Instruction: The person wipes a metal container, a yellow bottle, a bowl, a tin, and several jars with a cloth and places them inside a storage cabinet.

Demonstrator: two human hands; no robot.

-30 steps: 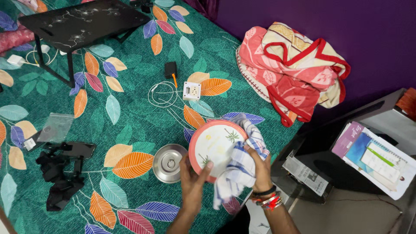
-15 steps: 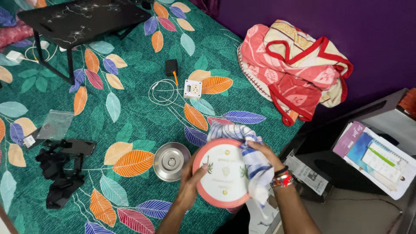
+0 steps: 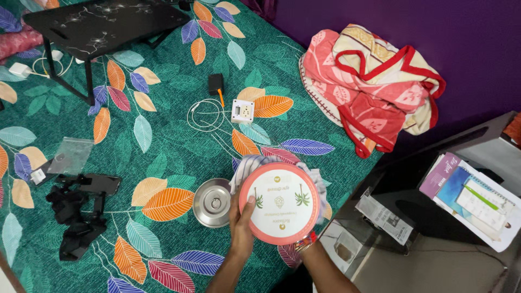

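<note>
- A round pink-rimmed plate [image 3: 279, 203] is held above the edge of a green leaf-patterned bedsheet [image 3: 163, 146], with its white underside turned up to the camera.
- The plate's left rim is gripped by the left hand [image 3: 241, 220], thumb laid on the white face.
- The right hand is hidden behind the plate; only the wrist with bangles [image 3: 305, 242] is seen, so its grip cannot be told.
- A checked cloth [image 3: 251, 164] is seen behind the plate's upper edge, touching it.
- A steel lid [image 3: 213, 202] is lying on the sheet just beside the left hand.

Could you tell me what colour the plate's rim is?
Pink, around the white plate; head view.
</note>
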